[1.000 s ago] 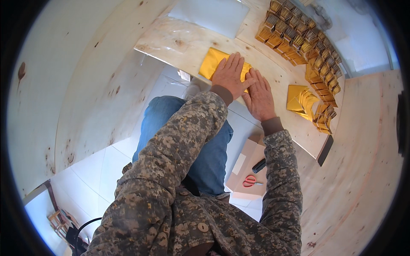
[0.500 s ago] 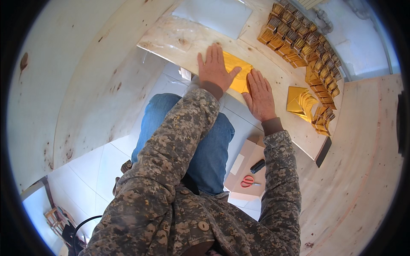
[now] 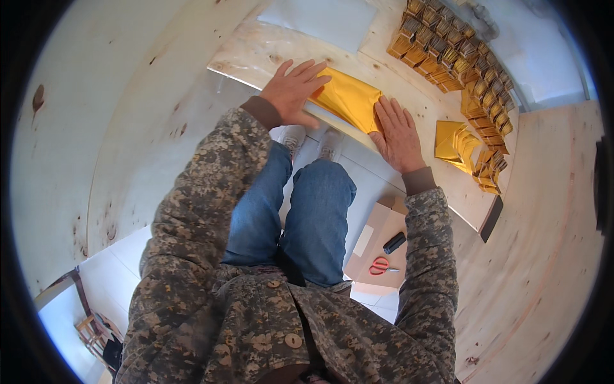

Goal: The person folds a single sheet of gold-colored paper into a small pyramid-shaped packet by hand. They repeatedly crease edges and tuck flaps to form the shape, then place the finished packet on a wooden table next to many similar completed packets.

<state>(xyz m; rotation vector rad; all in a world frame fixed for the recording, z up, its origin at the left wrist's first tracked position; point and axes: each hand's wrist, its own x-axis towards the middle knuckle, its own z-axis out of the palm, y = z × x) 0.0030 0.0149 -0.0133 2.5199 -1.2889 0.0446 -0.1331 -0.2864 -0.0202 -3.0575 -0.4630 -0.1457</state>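
**Both hands flat on a gold sheet**

Down by the person's knees, on the floor, a flattened cardboard piece (image 3: 374, 246) carries red-handled scissors (image 3: 382, 265) and a small black tool (image 3: 394, 242). Above the knees, at the near edge of the pale wooden desk (image 3: 256, 51), a folded gold foil sheet (image 3: 348, 99) lies between the hands. The left hand (image 3: 292, 93) is open, fingers spread, pressing the sheet's left end; the right hand (image 3: 398, 133) is open too, palm down on its right end. Farther right sits a stack of folded gold sheets (image 3: 455, 144), and beyond, rows of small folded gold pieces (image 3: 448, 48) line the desk's far side.
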